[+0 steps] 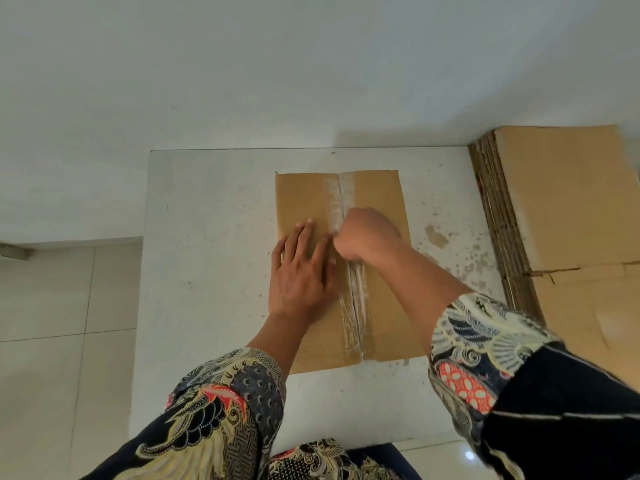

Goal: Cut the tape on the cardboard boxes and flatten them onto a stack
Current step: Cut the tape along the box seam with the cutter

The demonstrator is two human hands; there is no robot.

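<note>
Under both hands point(332, 258): taped cardboard box point(304, 199).

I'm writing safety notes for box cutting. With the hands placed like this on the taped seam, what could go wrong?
1. The left hand presses flat on the box with its fingertips right beside the tape seam, close to the fisted right hand; a slip might nick them.
2. Whatever the fist holds is hidden, so the blade direction cannot be checked.
3. The box lies loose on the table and may slide.
</note>
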